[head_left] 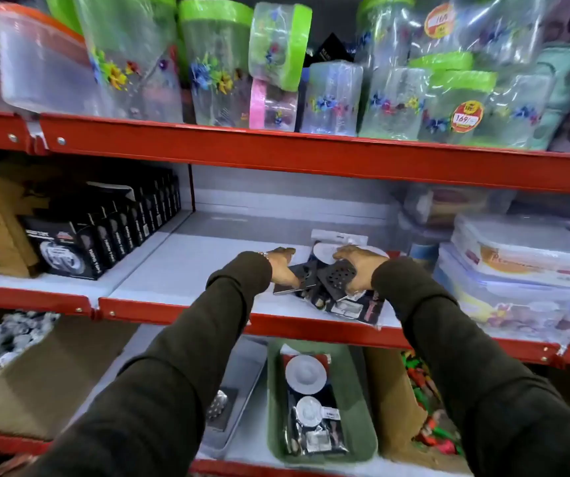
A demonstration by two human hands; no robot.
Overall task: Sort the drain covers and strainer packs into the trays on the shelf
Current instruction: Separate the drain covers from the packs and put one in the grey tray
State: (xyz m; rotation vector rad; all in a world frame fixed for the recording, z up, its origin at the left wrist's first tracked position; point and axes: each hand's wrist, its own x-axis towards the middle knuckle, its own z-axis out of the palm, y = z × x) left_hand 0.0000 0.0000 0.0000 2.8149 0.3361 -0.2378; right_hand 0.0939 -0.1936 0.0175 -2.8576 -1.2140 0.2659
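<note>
On the middle shelf [173, 266] lies a small pile of square dark drain covers and strainer packs [345, 304]. My left hand [282, 268] grips a flat square drain cover [297, 280] at the pile's left side. My right hand [359, 270] holds a perforated dark drain cover [338, 275] over the pile. A strainer pack with a white card [338, 239] lies behind my hands. On the lower shelf, a green tray [359, 407] holds strainer packs [311, 401], and a clear grey tray [245, 383] to its left holds a metal drain cover [220, 406].
Black boxes [111, 232] stand at the left of the middle shelf, stacked clear food containers [517, 270] at its right. Flowered plastic jars [215, 63] fill the top shelf. A cardboard box [400, 407] sits right of the green tray. Red shelf edges [276, 149] run across.
</note>
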